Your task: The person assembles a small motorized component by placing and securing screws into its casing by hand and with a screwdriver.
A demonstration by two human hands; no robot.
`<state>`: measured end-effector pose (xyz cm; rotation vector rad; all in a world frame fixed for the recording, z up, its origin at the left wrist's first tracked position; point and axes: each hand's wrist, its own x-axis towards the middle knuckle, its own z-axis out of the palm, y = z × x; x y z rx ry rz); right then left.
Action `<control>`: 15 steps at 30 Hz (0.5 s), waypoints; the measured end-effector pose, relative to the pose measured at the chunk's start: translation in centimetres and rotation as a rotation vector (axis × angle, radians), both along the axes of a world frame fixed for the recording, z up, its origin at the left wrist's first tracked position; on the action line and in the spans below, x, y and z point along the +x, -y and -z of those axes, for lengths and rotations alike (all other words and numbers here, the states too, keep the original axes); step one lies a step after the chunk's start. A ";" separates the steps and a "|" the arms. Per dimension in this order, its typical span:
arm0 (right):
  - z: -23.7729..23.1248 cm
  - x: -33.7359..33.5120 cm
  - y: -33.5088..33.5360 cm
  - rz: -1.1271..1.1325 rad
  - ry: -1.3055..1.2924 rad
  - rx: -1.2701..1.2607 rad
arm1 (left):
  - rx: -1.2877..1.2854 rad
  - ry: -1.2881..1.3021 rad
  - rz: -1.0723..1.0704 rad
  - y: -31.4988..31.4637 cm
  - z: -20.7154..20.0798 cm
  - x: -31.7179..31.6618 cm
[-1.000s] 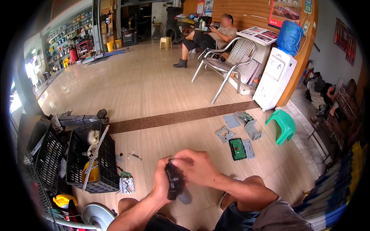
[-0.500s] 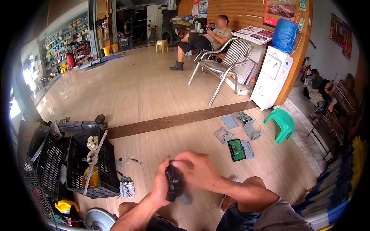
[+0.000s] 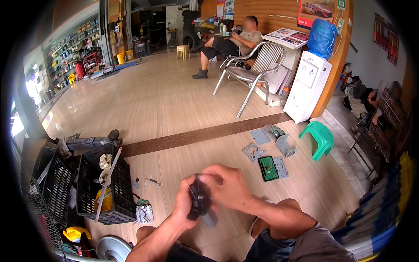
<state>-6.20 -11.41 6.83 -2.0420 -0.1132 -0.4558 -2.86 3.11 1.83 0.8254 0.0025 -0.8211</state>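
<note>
My left hand is wrapped round a black plastic part with a rounded, moulded face, held above my lap. A greyish piece shows at its lower right side; whether it belongs to the part I cannot tell. My right hand has its fingers curled at the upper end of the same part, the thumb and forefinger pressed close to its top edge. The fingertips are partly hidden. On the floor ahead to the right lie a green circuit board in a dark frame and a grey bracket plate beside it.
Several grey metal plates lie beyond the board. A black crate with parts stands at left, a small parts pile beside it. A green stool, a water dispenser and a metal chair stand farther off. Two people sit nearby.
My right hand has moved slightly up and right, uncovering more of the black plastic part. The part has tilted a little in my left hand.
</note>
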 end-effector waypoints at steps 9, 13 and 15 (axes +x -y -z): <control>0.2 -0.2 0.0 -0.027 -0.019 0.044 | -0.002 0.007 0.021 -0.3 0.2 0.1; 0.3 -0.2 -0.4 -0.047 0.006 0.042 | -0.001 -0.008 -0.020 -0.4 0.3 -0.3; 0.0 -0.4 -0.4 -0.044 -0.009 0.030 | -0.007 -0.011 -0.016 -0.3 0.2 -0.3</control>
